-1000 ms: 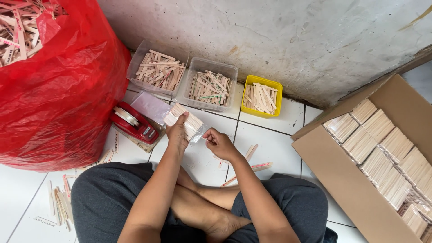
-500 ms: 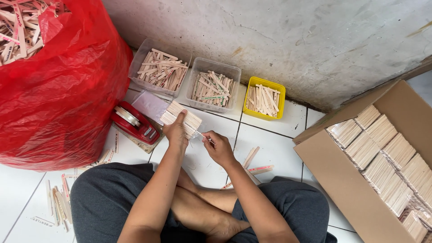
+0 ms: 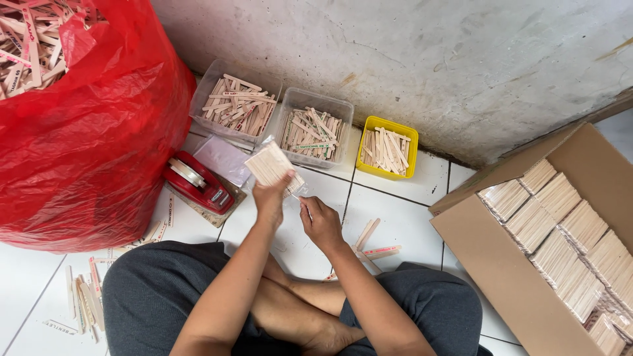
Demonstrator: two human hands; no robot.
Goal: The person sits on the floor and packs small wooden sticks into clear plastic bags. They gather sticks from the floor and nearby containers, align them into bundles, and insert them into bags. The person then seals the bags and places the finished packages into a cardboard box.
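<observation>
Bundle: bagged sticks, held above the tiles near the tape dispenser.
Left hand: you clench the bundle's lower end.
Right hand: you pinch the bag's loose corner.
Risk: a slack grip could spill sticks.

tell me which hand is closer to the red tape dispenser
Left. The left hand, holding a clear-wrapped bundle of sticks, is just right of the red tape dispenser. The right hand sits farther right, beyond the left hand, over the white tiles.
</observation>
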